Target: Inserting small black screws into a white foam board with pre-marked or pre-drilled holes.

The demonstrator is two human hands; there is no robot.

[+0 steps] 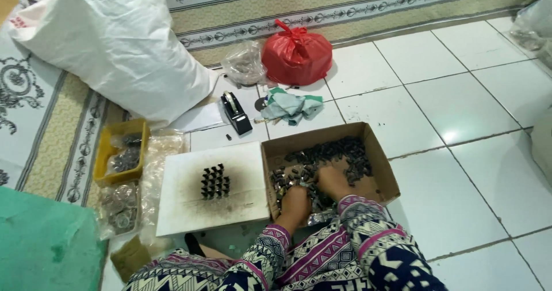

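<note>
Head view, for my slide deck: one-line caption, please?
Both hands, left and right, dig into small dark parts in a cardboard box beside a white board.

The cardboard box [384,170] is brown, its small parts [339,150] dark grey. The board [184,210] is white with sooty smudges. Sleeves [368,239] carry purple, navy and cream zigzags. The bag [296,54] is red, the tray [103,153] yellow, the floor tiles [460,95] white.

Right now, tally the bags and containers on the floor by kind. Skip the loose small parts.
White sack: 1
Red plastic bag: 1
Clear plastic bag beside the red one: 1
Cardboard box, both hands in it, left hand and right hand: 1
Yellow tray: 1
Total: 5
</note>
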